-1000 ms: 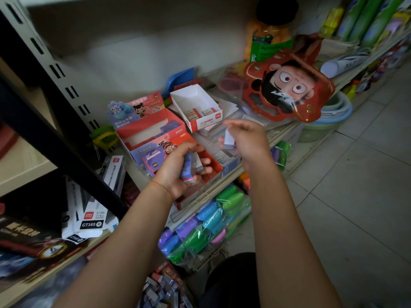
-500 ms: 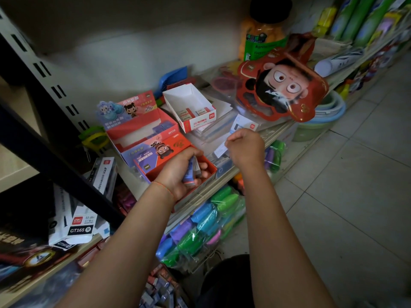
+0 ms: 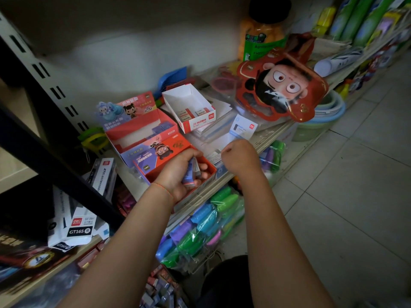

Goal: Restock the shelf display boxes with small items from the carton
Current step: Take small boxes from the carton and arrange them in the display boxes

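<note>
Partly hidden, left hand (image 3: pixel 178 174) fingers clamped on small items (image 3: pixel 190 173), right hand (image 3: pixel 241 156) curled, contents unclear

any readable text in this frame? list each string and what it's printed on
"GT165": black label on the white box on the lower left shelf.
"2B": front of the white display box.
"deli": red logo on that box and on the white card.
"4": handwritten on the red display box.
Chinese print and jar label: too blurred.
</note>
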The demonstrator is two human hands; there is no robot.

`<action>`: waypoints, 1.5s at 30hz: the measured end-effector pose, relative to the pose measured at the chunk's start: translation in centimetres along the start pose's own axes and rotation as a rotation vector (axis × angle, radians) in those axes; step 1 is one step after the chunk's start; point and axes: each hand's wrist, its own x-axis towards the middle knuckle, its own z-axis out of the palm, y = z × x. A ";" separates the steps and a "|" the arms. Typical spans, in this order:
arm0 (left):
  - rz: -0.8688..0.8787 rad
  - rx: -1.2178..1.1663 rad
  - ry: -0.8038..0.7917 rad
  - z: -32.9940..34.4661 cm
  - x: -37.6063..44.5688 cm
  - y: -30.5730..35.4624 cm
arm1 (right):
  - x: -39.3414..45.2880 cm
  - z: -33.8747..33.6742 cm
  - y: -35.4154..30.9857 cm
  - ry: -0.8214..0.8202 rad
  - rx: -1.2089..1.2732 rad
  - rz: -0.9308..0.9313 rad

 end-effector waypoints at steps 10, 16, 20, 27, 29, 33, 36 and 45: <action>0.000 -0.005 -0.002 0.1 -0.1 0.0 | 0.0 -2.1 0.1 0.206 0.370 0.152; 0.008 -0.010 -0.008 0.1 -0.2 0.0 | -0.6 -1.0 -1.2 -0.149 -0.015 -0.052; 0.013 -0.001 0.003 0.2 -0.3 0.0 | -0.5 -1.3 -1.6 -0.085 0.158 -0.018; 0.011 -0.004 -0.003 0.1 -0.1 -0.1 | -0.4 -0.5 -1.8 -0.058 0.225 0.023; 0.011 0.000 0.003 0.1 -0.1 -0.1 | -0.2 -0.6 -1.7 0.065 0.289 0.022; 0.012 -0.004 0.007 0.0 -0.1 -0.1 | 0.5 -0.8 -0.9 0.267 0.192 0.002; 0.010 -0.011 0.010 0.1 -0.1 -0.1 | 0.2 -0.4 -0.7 0.124 0.225 -0.084; -0.001 -0.032 -0.009 0.1 -0.1 -0.1 | -0.1 -1.7 0.0 0.063 0.122 -0.015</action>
